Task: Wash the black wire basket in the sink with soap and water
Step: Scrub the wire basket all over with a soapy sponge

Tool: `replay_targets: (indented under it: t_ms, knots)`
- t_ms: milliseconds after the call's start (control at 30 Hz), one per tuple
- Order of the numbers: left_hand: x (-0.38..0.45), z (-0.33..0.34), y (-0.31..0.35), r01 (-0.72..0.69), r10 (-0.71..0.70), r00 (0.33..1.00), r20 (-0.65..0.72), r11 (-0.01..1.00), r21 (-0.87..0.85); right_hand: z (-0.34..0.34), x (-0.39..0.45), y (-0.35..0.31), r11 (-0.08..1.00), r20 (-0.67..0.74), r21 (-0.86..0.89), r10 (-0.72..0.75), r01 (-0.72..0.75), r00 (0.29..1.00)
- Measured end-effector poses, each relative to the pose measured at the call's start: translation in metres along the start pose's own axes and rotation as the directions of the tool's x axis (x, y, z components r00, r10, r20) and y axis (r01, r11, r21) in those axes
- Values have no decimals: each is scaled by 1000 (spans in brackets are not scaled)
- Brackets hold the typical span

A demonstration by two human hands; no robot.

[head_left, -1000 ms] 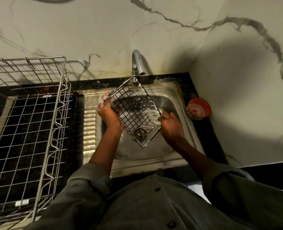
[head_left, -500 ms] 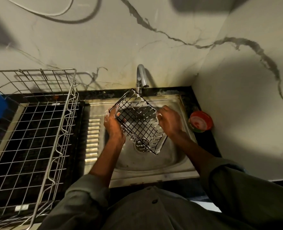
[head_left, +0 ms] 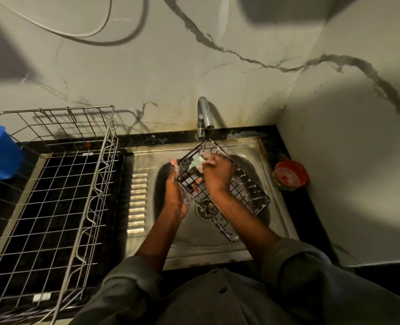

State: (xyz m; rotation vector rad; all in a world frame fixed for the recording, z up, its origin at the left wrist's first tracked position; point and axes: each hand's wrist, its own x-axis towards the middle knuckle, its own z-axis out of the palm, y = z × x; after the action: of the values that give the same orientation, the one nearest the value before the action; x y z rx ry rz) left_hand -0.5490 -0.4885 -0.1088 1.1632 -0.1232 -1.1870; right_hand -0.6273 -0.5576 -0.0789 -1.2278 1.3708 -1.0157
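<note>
Here the left hand [head_left: 179,195] grips the black wire basket [head_left: 241,195] underneath.

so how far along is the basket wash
Midway. Done: suds already cling to the basket wires. In hand: the left hand holds it over the sink while the right hand rubs a green scrubber inside. Left: rinsing; no water visibly runs from the tap.

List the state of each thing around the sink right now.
Wire basket: tilted over the sink, soapy.
Left hand: holding the basket.
Right hand: pressing a green scrubber into the basket.
Tap: no visible water.
Dish rack: upright on the counter.
</note>
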Motion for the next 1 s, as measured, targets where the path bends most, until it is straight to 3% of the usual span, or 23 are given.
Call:
replay_targets:
  t_ms: [33,100,133,200,267,367,433,500,533,600,700,767,833,900,967,1000]
  knots:
    - [-1,-1,-1,-1,1,1000,-5,1000,-22,0,-1,6,983,15,110,146,-147,989]
    - [-2,-4,-5,23,-23,1000,-8,998,-61,-1,0,9,845,184,326,382,-423,906]
    - [-4,-4,-6,38,-38,999,1,997,-63,0,3,11,808,244,341,417,-480,875]
    - [-6,-4,-9,56,-56,998,2,997,-44,4,6,7,810,135,294,490,-507,861]
    - [-4,-4,-11,74,-75,997,-7,997,-38,8,8,4,862,-29,236,468,-449,883]
    - [1,-5,-9,80,-80,997,-3,996,-29,13,-2,3,923,114,160,334,-349,936]
    - [3,-4,-5,76,-74,997,26,996,-52,9,-5,16,972,186,-112,224,-205,957]
    - [2,-4,-6,100,-95,994,59,991,-87,6,-4,25,919,106,-380,154,-103,982]
    - [2,-4,-8,115,-108,991,76,989,-98,5,-5,24,896,60,-430,148,-108,987]
    - [1,-4,-16,127,-120,990,73,985,-112,9,-8,23,904,45,-400,184,-151,982]
    - [-4,0,-18,113,-105,990,91,990,-87,18,-9,15,943,74,-124,318,-307,945]
    - [-1,-1,-17,88,-81,992,94,993,-75,12,-8,8,898,196,22,427,-439,883]
    - [8,-6,-15,73,-62,993,101,991,-109,2,-6,5,871,313,53,450,-489,836]
    - [13,-9,-14,85,-78,994,70,990,-111,0,-2,9,920,245,-38,387,-390,889]
    - [12,-6,-16,87,-82,995,55,993,-79,3,-1,12,942,140,-289,218,-171,966]
    - [12,-5,-18,78,-74,996,50,994,-75,6,-4,12,916,170,-395,148,-70,974]
